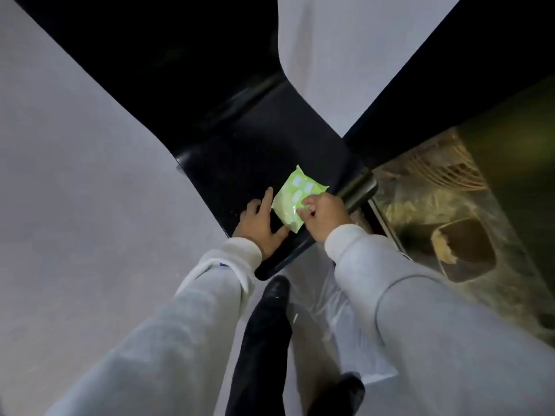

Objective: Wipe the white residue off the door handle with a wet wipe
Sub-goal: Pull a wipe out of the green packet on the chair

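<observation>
1. Hands at work: our left hand (260,224), fingers spread, braces the green plastic wet-wipe packet (295,200) against the glossy black ledge (240,157), while our right hand (322,214) pinches at its top face, fingers curled.
2. We judge the step is drawing one wipe; holding the packet flat and peeling slowly should free a single sheet.
3. We cannot make out the door handle or its white residue here.
4. Below, our dark shoe (274,291) stands near a thin white plastic bag (339,319); dim, cluttered glass lies right.
</observation>
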The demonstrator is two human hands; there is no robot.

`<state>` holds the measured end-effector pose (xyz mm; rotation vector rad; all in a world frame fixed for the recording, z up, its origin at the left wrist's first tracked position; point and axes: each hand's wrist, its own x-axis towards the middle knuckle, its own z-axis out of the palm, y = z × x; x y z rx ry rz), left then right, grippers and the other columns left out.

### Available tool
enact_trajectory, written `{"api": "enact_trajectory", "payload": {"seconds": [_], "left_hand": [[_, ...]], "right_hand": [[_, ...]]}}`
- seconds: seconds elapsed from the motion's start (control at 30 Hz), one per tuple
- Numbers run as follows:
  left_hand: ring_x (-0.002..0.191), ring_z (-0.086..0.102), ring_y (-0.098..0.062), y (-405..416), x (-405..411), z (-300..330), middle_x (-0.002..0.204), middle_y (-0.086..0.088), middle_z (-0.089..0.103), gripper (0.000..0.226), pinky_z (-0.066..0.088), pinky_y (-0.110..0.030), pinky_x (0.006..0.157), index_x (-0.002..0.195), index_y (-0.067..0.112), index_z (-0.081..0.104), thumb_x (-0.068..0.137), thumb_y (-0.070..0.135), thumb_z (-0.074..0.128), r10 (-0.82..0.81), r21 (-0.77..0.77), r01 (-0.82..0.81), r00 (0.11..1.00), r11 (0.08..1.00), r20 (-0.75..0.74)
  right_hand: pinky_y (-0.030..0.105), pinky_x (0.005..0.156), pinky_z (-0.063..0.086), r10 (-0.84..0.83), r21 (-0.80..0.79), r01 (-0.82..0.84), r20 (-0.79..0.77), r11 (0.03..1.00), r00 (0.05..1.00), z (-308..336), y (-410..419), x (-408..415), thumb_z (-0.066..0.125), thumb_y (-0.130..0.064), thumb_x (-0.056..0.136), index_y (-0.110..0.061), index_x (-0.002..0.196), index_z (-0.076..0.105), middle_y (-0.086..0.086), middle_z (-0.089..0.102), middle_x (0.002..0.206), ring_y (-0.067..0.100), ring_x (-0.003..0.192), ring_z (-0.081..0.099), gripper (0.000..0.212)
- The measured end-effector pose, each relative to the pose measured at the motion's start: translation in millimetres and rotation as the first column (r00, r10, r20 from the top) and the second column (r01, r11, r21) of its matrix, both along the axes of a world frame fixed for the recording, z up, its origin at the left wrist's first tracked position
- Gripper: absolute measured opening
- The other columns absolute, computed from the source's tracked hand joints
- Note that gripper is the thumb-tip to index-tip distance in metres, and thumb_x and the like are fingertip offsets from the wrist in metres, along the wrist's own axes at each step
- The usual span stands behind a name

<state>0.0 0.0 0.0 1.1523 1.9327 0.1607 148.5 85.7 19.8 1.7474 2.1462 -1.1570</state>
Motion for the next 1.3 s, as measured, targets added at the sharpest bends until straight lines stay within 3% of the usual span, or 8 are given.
{"api": "enact_trajectory", "payload": {"seconds": [0.07, 0.13, 0.27, 0.5, 0.77, 0.93, 1.17, 1.3], "left_hand": [[0.136, 0.035, -0.035, 13, 2, -20, 0.155, -0.009, 0.025, 0.102, 0.041, -0.049, 0.106, 0.155, 0.038, -0.002, 0.081, 0.058, 0.064, 0.007, 0.023, -0.007, 1.000, 1.000, 0.017], [0.131, 0.037, -0.032, 22, 6, -37, 0.147, -0.008, 0.028, 0.106, 0.044, -0.048, 0.102, 0.155, 0.040, -0.002, 0.076, 0.060, 0.066, 0.036, 0.033, -0.037, 0.999, 0.999, 0.035], [0.119, 0.037, -0.029, 30, 19, -52, 0.130, -0.004, 0.033, 0.104, 0.050, -0.051, 0.091, 0.152, 0.043, 0.004, 0.071, 0.057, 0.067, 0.030, 0.071, -0.030, 1.000, 0.997, -0.002], [0.112, 0.039, -0.027, 35, 21, -59, 0.123, -0.006, 0.031, 0.093, 0.055, -0.046, 0.078, 0.153, 0.039, 0.010, 0.079, 0.048, 0.066, -0.038, 0.022, 0.040, 0.995, 0.999, -0.087], [0.113, 0.038, -0.026, 37, 19, -60, 0.124, -0.006, 0.030, 0.108, 0.053, -0.046, 0.081, 0.156, 0.037, 0.006, 0.072, 0.043, 0.075, -0.054, 0.000, 0.054, 0.997, 0.999, -0.054], [0.113, 0.037, -0.024, 40, 20, -61, 0.122, -0.005, 0.029, 0.107, 0.055, -0.044, 0.079, 0.154, 0.036, 0.009, 0.070, 0.043, 0.074, -0.046, -0.022, 0.045, 0.997, 0.999, -0.057], [0.108, 0.038, -0.024, 42, 23, -60, 0.118, -0.005, 0.030, 0.104, 0.054, -0.044, 0.081, 0.151, 0.036, 0.015, 0.067, 0.063, 0.071, -0.010, -0.022, 0.009, 0.998, 1.000, -0.067], [0.108, 0.038, -0.025, 42, 25, -60, 0.119, -0.005, 0.031, 0.106, 0.054, -0.045, 0.081, 0.151, 0.038, 0.012, 0.066, 0.065, 0.069, 0.012, -0.032, -0.015, 0.996, 0.999, -0.086]], "right_hand": [[0.024, 0.080, 0.049, 0.005, 0.050, -0.005, 0.000, 0.999, 1.000, -19, 11, -10, 0.063, -0.026, 0.095, -0.013, 0.095, 0.074, 0.005, 0.070, 0.088, 0.024, 0.084, 0.065, 0.017], [0.033, 0.073, 0.054, 0.013, 0.063, -0.016, 0.059, 0.998, 0.998, -34, 20, -19, 0.059, -0.022, 0.095, -0.013, 0.073, 0.066, 0.004, 0.063, 0.074, 0.024, 0.072, 0.060, 0.025], [0.027, 0.068, 0.042, 0.039, 0.074, -0.053, 0.186, 0.996, 0.982, -54, 27, -30, 0.055, -0.023, 0.096, -0.011, 0.089, 0.073, 0.006, 0.065, 0.086, 0.028, 0.084, 0.064, 0.023], [0.036, 0.075, 0.049, 0.095, 0.161, -0.157, 0.339, 0.974, 0.936, -66, 22, -43, 0.052, -0.020, 0.098, -0.006, 0.103, 0.068, 0.013, 0.063, 0.109, 0.035, 0.100, 0.063, 0.022], [0.035, 0.068, 0.042, 0.272, 0.182, -0.367, 0.400, 0.912, 0.875, -63, 18, -51, 0.048, -0.010, 0.097, -0.003, 0.109, 0.063, 0.014, 0.061, 0.113, 0.031, 0.103, 0.061, 0.020], [0.036, 0.075, 0.044, 0.246, 0.177, -0.303, 0.286, 0.936, 0.926, -70, 21, -38, 0.051, -0.014, 0.094, -0.002, 0.113, 0.060, 0.015, 0.060, 0.116, 0.033, 0.104, 0.060, 0.024], [0.039, 0.066, 0.048, 0.057, 0.200, -0.045, -0.052, 0.979, 0.997, -73, 15, -9, 0.053, -0.014, 0.090, -0.008, 0.074, 0.060, 0.008, 0.061, 0.079, 0.029, 0.073, 0.058, 0.019], [0.036, 0.065, 0.050, -0.034, 0.175, 0.062, -0.158, 0.983, 0.987, -70, 12, -4, 0.058, -0.010, 0.086, -0.011, 0.068, 0.060, 0.002, 0.061, 0.070, 0.020, 0.066, 0.056, 0.018]]}}
